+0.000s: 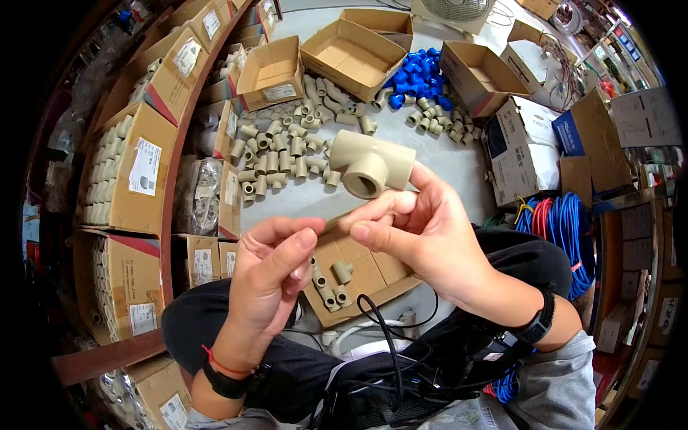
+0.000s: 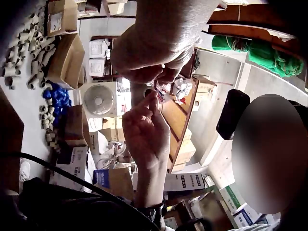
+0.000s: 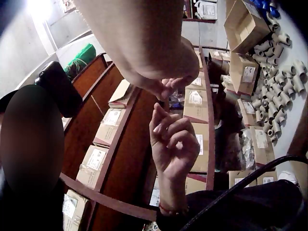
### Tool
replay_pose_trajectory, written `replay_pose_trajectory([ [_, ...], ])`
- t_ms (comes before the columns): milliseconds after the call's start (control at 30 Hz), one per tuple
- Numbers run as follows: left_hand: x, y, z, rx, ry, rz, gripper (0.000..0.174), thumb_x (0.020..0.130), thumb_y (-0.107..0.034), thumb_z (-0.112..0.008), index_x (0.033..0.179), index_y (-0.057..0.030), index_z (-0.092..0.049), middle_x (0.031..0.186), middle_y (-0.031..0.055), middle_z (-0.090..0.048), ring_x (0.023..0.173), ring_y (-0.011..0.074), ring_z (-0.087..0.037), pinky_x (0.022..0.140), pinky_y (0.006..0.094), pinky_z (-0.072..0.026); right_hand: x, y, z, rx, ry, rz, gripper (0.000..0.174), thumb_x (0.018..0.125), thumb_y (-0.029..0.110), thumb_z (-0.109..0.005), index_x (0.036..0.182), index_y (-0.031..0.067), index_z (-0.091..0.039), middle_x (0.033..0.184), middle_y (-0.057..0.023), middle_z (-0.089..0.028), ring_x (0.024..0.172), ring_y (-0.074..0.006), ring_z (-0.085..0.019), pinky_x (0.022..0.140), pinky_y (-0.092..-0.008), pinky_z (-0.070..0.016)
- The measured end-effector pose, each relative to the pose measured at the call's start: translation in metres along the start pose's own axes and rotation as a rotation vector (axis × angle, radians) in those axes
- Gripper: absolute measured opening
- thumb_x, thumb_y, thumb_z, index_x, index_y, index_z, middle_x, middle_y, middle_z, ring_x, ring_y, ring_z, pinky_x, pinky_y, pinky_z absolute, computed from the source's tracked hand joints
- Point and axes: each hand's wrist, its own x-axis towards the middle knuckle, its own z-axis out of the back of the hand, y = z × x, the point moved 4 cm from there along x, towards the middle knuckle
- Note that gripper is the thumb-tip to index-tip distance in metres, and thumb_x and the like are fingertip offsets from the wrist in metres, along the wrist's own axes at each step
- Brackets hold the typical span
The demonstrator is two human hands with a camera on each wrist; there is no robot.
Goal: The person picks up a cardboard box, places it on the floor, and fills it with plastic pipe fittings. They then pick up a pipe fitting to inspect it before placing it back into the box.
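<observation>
A beige tee pipe fitting point(image 1: 372, 159) is held up in my right hand point(image 1: 443, 236), its branch opening facing me. The fingers of that hand grip it at its right end and from below, while the thumb points left under it. My left hand point(image 1: 269, 276) is raised opposite, loosely curled, its thumb tip close to the index fingertip. In the right wrist view the left hand point(image 3: 173, 142) shows nothing between its fingers. Below both hands, a shallow cardboard box point(image 1: 380, 297) holds several small beige fittings point(image 1: 343, 271).
Many loose beige fittings point(image 1: 276, 154) and a heap of blue ones point(image 1: 423, 72) lie on the floor ahead. Cardboard boxes point(image 1: 355, 54) stand behind them. Shelves of boxed fittings point(image 1: 136, 168) line the left; blue coiled tubing point(image 1: 573, 244) is at right. A black cable point(image 1: 390, 344) crosses my lap.
</observation>
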Motion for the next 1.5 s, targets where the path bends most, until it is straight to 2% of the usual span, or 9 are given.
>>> replay_pose_trajectory([
  [67, 0.001, 0.000, 0.000, -0.029, 0.022, 0.009, 0.012, 0.074, -0.009, -0.051, 0.083, -0.0019, -0.054, 0.047, -0.0056, -0.034, 0.041, 0.0010, -0.026, 0.033, 0.0127, -0.0189, 0.001, 0.001, -0.001, 0.000, -0.006, 0.030, 0.032, 0.068, -0.003, -0.055, 0.088, -0.0048, -0.029, 0.074, -0.0115, -0.057, 0.062, -0.0076, -0.053, 0.055, -0.0165, -0.0424],
  [367, 0.000, -0.001, 0.000, -0.189, 0.058, 0.075, 0.012, 0.071, -0.005, -0.053, 0.081, 0.0018, -0.054, 0.051, -0.0032, -0.041, 0.042, 0.0013, -0.034, 0.036, 0.0132, -0.0231, 0.002, 0.001, -0.001, -0.028, 0.020, 0.036, 0.034, 0.068, -0.003, -0.055, 0.091, -0.0053, -0.030, 0.075, -0.0116, -0.057, 0.062, -0.0066, -0.053, 0.055, -0.0154, -0.0418],
  [767, 0.001, -0.001, 0.001, -0.212, 0.081, 0.062, 0.011, 0.074, -0.007, -0.050, 0.081, 0.0009, -0.053, 0.050, -0.0030, -0.039, 0.042, 0.0015, -0.032, 0.035, 0.0137, -0.0220, -0.002, 0.001, -0.003, -0.019, 0.032, -0.041, 0.040, 0.068, -0.004, -0.055, 0.103, -0.0015, -0.036, 0.078, -0.0085, -0.057, 0.073, -0.0099, -0.053, 0.067, -0.0204, -0.0423],
  [900, 0.004, 0.000, 0.005, -0.367, -0.010, 0.070, 0.010, 0.076, -0.010, -0.048, 0.078, -0.0012, -0.052, 0.047, -0.0042, -0.036, 0.042, 0.0018, -0.031, 0.035, 0.0148, -0.0213, -0.001, 0.004, -0.005, -0.029, 0.020, -0.035, 0.045, 0.065, 0.000, -0.059, 0.102, -0.0022, -0.034, 0.068, -0.0049, -0.055, 0.062, -0.0064, -0.051, 0.056, -0.0164, -0.0407],
  [1000, 0.010, 0.000, 0.015, -0.319, 0.151, -0.079, 0.015, 0.076, -0.013, -0.048, 0.088, -0.0040, -0.049, 0.061, -0.0014, -0.043, 0.051, 0.0026, -0.038, 0.039, 0.0126, -0.0257, 0.000, 0.000, 0.000, -0.077, 0.059, -0.021, 0.047, 0.064, 0.001, -0.061, 0.103, -0.0012, -0.034, 0.063, -0.0005, -0.052, 0.057, -0.0037, -0.049, 0.052, -0.0147, -0.0380],
  [1100, 0.002, -0.009, 0.001, 0.117, -0.198, -0.109, 0.029, 0.077, -0.017, -0.047, 0.104, -0.0077, -0.041, 0.086, 0.0015, -0.042, 0.070, 0.0054, -0.042, 0.054, 0.0144, -0.0332, 0.000, -0.001, -0.001, -0.020, 0.029, -0.009, 0.048, 0.064, 0.001, -0.062, 0.104, -0.0006, -0.034, 0.061, 0.0015, -0.050, 0.056, -0.0026, -0.047, 0.050, -0.0139, -0.0363],
  [1200, 0.004, -0.005, 0.003, 0.077, -0.062, -0.039, 0.039, 0.076, -0.018, -0.048, 0.112, -0.0110, -0.034, 0.104, 0.0026, -0.033, 0.088, 0.0083, -0.038, 0.071, 0.0207, -0.0323, -0.001, 0.002, -0.003, -0.050, 0.051, 0.026, 0.048, 0.064, 0.000, -0.061, 0.103, -0.0008, -0.034, 0.064, -0.0002, -0.052, 0.059, -0.0036, -0.048, 0.053, -0.0147, -0.0373],
  [1300, 0.006, -0.004, 0.006, 0.035, -0.065, 0.012, 0.041, 0.075, -0.018, -0.050, 0.112, -0.0106, -0.035, 0.105, 0.0029, -0.036, 0.090, 0.0093, -0.037, 0.076, 0.0250, -0.0293, -0.002, 0.002, -0.007, -0.038, 0.104, 0.016, 0.046, 0.065, -0.001, -0.059, 0.103, -0.0012, -0.033, 0.069, -0.0037, -0.053, 0.065, -0.0058, -0.049, 0.058, -0.0168, -0.0388],
  [1500, 0.007, -0.010, 0.001, 0.193, 0.036, -0.095, 0.046, 0.071, -0.016, -0.056, 0.110, -0.0053, -0.036, 0.103, 0.0056, -0.039, 0.088, 0.0108, -0.041, 0.073, 0.0230, -0.0338, -0.003, 0.005, -0.009, 0.034, 0.267, -0.167, 0.035, 0.070, -0.004, -0.045, 0.103, -0.0034, -0.031, 0.076, -0.0094, -0.054, 0.071, -0.0116, -0.051, 0.066, -0.0218, -0.0402],
])
